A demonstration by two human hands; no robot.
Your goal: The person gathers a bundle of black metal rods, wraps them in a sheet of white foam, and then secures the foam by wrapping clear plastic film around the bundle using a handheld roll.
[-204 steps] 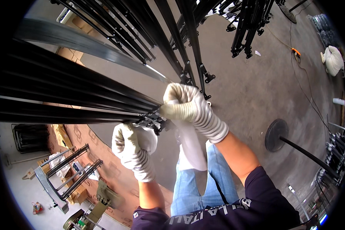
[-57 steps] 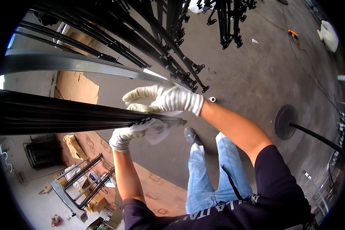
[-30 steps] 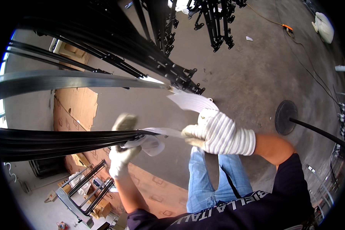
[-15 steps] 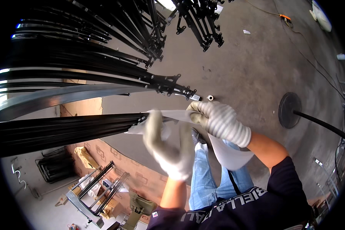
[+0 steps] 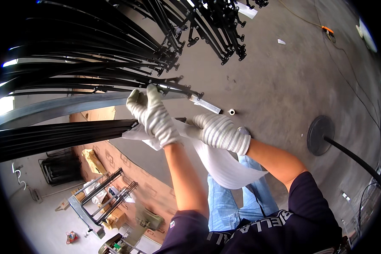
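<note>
A bundle of long black metal bars (image 5: 72, 134) extends from the left, its end wrapped in white sheet material. My right hand (image 5: 220, 132), in a striped knit glove, is closed on this thin white wrapping sheet (image 5: 228, 167). The loose part of the sheet hangs down in front of my legs. My left hand (image 5: 154, 118), gloved alike, is raised over the wrapped bundle end. Its thumb and fingers point upward with a gap between them, and nothing shows in them. Its fingertips are close to the bar ends behind; whether they touch is unclear.
More black bars with bracketed ends (image 5: 165, 59) fan out at the upper left. A grey metal rail (image 5: 63, 108) runs beside the bundle. On the floor are a small white roll (image 5: 231, 111), a round black base (image 5: 320, 135) with a pole, and an orange-ended cable (image 5: 327, 29).
My left hand has moved up and away from me, over the bundle end. My right hand has shifted left and slightly down with the sheet, whose loose part now spreads wider.
</note>
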